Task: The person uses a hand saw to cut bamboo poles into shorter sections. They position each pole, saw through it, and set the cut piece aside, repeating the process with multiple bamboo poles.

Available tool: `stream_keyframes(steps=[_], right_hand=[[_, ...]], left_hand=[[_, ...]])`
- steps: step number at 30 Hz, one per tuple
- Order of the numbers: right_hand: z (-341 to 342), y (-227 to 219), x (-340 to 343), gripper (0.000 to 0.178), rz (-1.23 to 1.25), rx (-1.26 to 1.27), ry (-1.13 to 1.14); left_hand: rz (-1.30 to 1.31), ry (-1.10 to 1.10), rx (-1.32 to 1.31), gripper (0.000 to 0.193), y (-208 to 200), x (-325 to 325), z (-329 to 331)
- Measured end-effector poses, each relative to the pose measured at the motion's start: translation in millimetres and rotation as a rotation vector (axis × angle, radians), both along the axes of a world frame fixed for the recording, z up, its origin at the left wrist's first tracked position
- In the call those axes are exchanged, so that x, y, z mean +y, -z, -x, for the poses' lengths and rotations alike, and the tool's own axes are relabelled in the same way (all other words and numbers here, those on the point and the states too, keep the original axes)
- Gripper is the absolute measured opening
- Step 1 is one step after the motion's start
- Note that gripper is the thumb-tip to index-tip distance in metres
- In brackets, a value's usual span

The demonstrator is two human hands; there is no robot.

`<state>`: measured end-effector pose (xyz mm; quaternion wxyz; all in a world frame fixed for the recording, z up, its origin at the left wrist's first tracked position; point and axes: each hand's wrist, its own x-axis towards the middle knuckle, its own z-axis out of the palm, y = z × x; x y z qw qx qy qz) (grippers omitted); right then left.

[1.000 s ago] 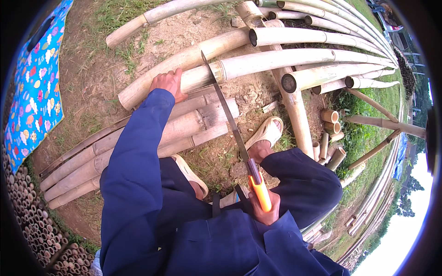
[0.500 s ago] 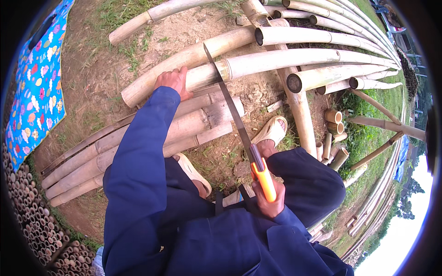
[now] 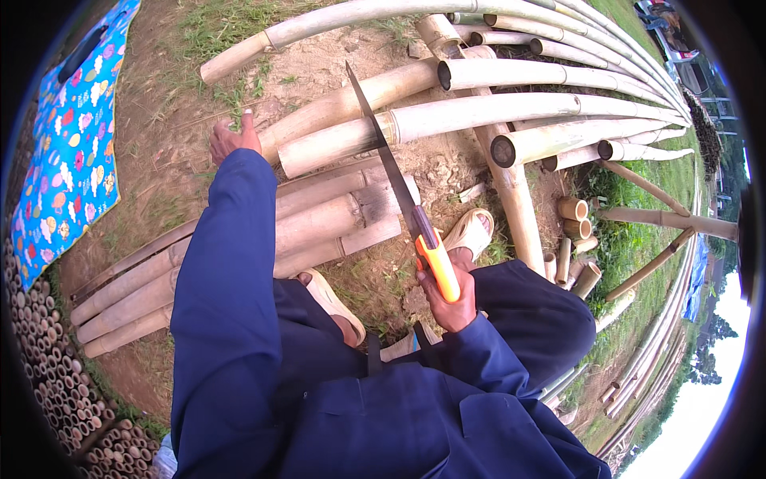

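Note:
My right hand (image 3: 452,306) is wrapped round the orange handle of a hand saw (image 3: 398,175). The saw's long dark blade crosses a pale bamboo pole (image 3: 479,114) beside one of its joints, and the tip sticks out past the far side. From the blade, the pole's cut end reaches left toward my left hand (image 3: 233,142), which is apart from that pole with fingers spread. A second bamboo pole (image 3: 351,98) lies just behind, its left end beside my left hand; whether they touch I cannot tell.
Several split or cut bamboo lengths (image 3: 319,217) lie left of my feet. A bamboo crosspiece (image 3: 515,207) props up the long poles. Short bamboo pieces (image 3: 573,209) sit at right, stacked bamboo (image 3: 64,375) at lower left, and a blue patterned sheet (image 3: 72,144) at far left.
My left hand has let go of the pale bamboo pole and moved left past its end. My right hand has pushed the saw forward and slightly left, across the pole.

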<state>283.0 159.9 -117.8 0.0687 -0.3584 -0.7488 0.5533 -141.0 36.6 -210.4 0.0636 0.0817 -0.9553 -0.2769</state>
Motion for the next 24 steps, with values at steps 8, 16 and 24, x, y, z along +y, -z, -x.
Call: stream_keyframes(steps=[8, 16, 24], right_hand=[[5, -4, -17, 0.017, 0.018, 0.057, 0.051], [3, -2, -18, 0.017, 0.067, -0.004, 0.062], [2, 14, -24, 0.015, 0.032, 0.103, 0.084]], left_hand=[[-0.425, -0.668, -0.549, 0.075, 54, -47, 47], [-1.029, -0.386, -0.564, 0.089, 47, -74, 99], [-1.312, -0.156, -0.433, 0.096, 90, -102, 110]])
